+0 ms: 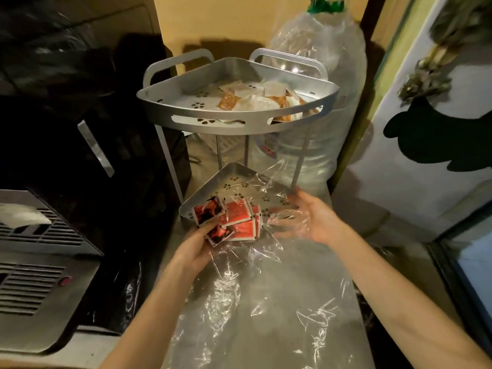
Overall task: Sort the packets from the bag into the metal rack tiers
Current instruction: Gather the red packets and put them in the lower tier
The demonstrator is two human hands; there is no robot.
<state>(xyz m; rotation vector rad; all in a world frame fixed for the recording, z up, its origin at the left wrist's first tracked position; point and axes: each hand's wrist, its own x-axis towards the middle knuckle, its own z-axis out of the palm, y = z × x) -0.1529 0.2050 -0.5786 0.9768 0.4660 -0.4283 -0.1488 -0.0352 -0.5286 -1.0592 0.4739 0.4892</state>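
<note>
1. A cluster of red packets (234, 219) is gripped by the left hand (195, 249), fingers curled round it, at the front edge of the lower rack tier (229, 179).
2. The right hand (312, 218) is held spread, palm up, with the clear plastic bag (239, 291) draped over its fingers.
3. The rest of the bag is seen crumpled across the grey counter (279, 328), below both forearms.
4. White and orange packets (255, 98) are piled in the upper rack tier (234, 121), toward its right side.
5. A large clear water bottle (327, 89) is seen just behind the rack; a dark appliance (53, 145) is at left.
</note>
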